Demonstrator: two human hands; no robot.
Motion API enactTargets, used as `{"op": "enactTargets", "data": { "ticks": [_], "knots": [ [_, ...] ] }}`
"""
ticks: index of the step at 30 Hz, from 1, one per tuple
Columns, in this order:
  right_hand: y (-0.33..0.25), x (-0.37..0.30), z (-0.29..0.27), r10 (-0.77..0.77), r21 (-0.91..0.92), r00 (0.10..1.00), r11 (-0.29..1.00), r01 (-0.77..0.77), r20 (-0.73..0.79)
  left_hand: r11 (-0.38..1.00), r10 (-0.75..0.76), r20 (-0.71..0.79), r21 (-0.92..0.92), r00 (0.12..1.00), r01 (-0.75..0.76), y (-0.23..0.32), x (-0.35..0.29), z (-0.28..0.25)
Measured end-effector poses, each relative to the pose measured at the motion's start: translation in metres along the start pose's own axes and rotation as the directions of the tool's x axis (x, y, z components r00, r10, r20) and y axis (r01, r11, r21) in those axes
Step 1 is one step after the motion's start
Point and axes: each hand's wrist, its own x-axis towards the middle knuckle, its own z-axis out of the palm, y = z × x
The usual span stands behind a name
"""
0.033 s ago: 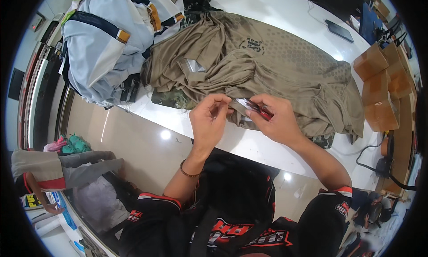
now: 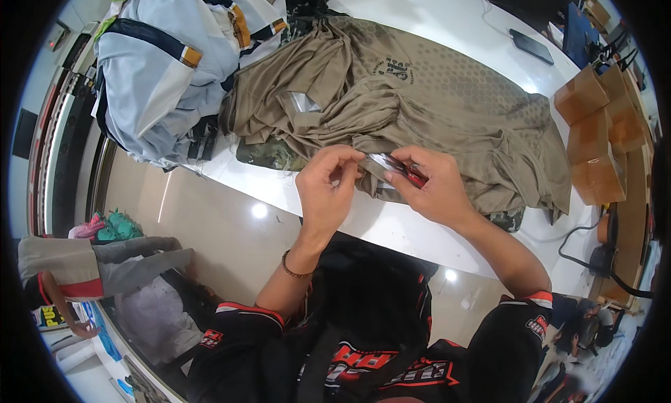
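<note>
A brown-olive shirt (image 2: pixel 447 110) with a dotted pattern and a dark print lies bunched on the white table (image 2: pixel 269 186). My left hand (image 2: pixel 326 186) is closed in a pinch on the shirt's near edge. In my right hand (image 2: pixel 439 190) is a pair of thread snips (image 2: pixel 418 178) with red on the handle. Their metal blades point left toward the pinched cloth, close to my left fingertips. My fingers partly cover the handle, and whether the blades touch the fabric is hard to make out. Camouflage cloth (image 2: pixel 269 154) shows from beneath the shirt.
Light blue garments (image 2: pixel 164 75) with navy and orange bands are heaped at the left. A phone (image 2: pixel 531 47) lies at the far right, above cardboard boxes (image 2: pixel 594 137) and a black cable (image 2: pixel 570 246). Another person (image 2: pixel 63 267) is at the lower left.
</note>
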Motion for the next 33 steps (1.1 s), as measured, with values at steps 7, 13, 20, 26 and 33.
{"op": "enactTargets", "data": {
  "ticks": [7, 13, 20, 26, 33],
  "knots": [
    [0.004, 0.007, 0.000, -0.031, -0.026, 1.000, 0.999, 0.031, -0.005, 0.863, 0.271, 0.050, 0.429, 0.961, -0.266, 0.009, 0.006, 0.004],
    [0.012, 0.009, -0.002, -0.017, 0.036, 0.997, 0.999, 0.014, 0.069, 0.870, 0.212, 0.084, 0.437, 0.974, -0.228, 0.012, 0.011, 0.003],
    [-0.009, 0.011, -0.007, 0.104, 0.019, 0.990, 0.994, -0.106, 0.097, 0.840, 0.211, 0.144, 0.479, 0.967, -0.255, 0.012, 0.017, -0.001],
    [-0.014, 0.013, -0.006, 0.101, -0.132, 0.988, 0.988, -0.085, 0.118, 0.832, 0.222, 0.129, 0.491, 0.966, -0.257, 0.007, 0.021, 0.003],
    [-0.008, 0.004, 0.007, -0.081, -0.469, 0.988, 0.873, 0.133, 0.129, 0.840, 0.248, 0.129, 0.464, 0.960, -0.279, 0.004, 0.021, 0.003]
  ]
}}
